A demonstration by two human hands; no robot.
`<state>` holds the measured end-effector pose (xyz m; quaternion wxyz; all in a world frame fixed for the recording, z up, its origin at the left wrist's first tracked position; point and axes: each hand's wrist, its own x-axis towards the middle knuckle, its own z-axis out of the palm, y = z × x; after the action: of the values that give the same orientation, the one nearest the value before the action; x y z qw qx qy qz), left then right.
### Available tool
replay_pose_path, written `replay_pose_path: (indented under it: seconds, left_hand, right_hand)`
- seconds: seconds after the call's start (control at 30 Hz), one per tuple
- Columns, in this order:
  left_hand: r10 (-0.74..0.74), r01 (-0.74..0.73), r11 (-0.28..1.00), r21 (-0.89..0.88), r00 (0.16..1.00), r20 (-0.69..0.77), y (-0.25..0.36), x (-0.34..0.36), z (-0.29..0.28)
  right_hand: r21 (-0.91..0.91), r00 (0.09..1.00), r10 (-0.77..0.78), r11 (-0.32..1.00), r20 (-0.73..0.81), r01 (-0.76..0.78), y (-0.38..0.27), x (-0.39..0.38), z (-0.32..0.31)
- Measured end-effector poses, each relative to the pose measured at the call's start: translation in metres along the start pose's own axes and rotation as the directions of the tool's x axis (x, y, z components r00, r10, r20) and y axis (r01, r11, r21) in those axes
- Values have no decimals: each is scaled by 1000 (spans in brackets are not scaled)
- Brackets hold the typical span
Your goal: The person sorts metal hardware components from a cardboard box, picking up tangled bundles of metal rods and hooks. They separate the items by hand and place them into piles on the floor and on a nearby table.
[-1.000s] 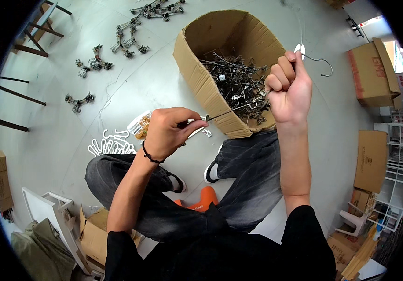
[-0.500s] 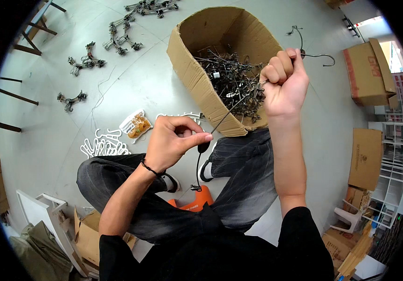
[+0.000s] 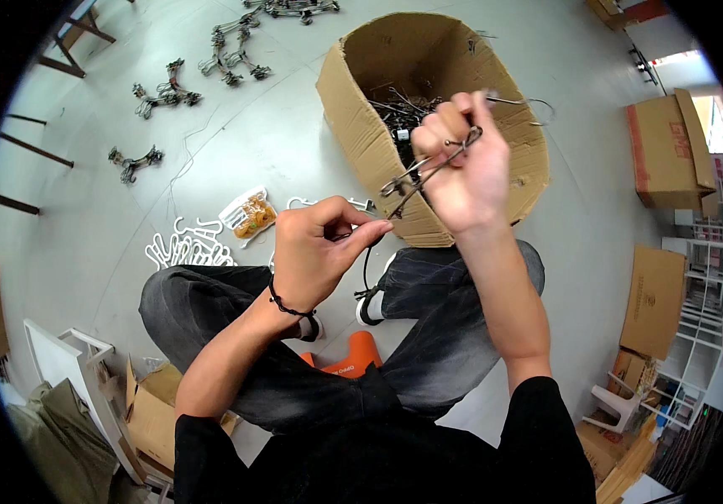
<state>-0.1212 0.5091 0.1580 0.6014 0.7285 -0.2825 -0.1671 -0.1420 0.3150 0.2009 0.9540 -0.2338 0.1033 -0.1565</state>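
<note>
In my right hand (image 3: 471,164), held above the box and blurred by motion, is a metal clip hanger (image 3: 433,166). The fingers are closed around it, its clips stick out toward my left hand, and its hook points right. My left hand (image 3: 315,252) pinches a dark wire piece (image 3: 367,267) between thumb and forefinger; a small clip hangs from its lower end. Whether this piece is joined to the hanger I cannot tell. Beyond my hands stands an open cardboard box (image 3: 361,139), holding a tangled heap of dark wire hangers (image 3: 403,113).
White plastic hangers (image 3: 189,248) lie on the floor at left beside a clear bag with orange contents (image 3: 250,216). Bundles of clip hangers (image 3: 164,91) are spread farther off. An orange object (image 3: 357,357) sits between my legs. Cartons (image 3: 672,151) and a white rack (image 3: 702,311) stand at right.
My right hand has moved left and turned, bringing the hanger's clips into view close to my left hand. The wire that stretched between the hands no longer shows as one line.
</note>
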Motion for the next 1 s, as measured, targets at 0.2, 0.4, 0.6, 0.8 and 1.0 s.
replay_pose_path:
  seconds: [0.2,0.4,0.6,0.8,1.0]
  left_hand:
    - [-64,65,982,-176,998,12,-13,-4,-13]
    - [-180,176,969,-173,984,-13,-16,2,-24]
    - [-215,224,940,-259,975,62,-31,9,-37]
    - [-106,93,977,190,993,59,-43,16,-62]
    - [18,-123,849,514,979,204,-51,16,-72]
  right_hand:
    - [-34,996,-71,997,48,73,-3,3,-6]
    - [-54,999,-46,997,-8,46,0,5,-12]
    - [-401,996,-33,916,-88,-6,-6,4,-9]
    - [-952,998,-55,305,-25,-7,-10,1,-12]
    - [-883,935,-81,-365,345,295,11,-1,-32]
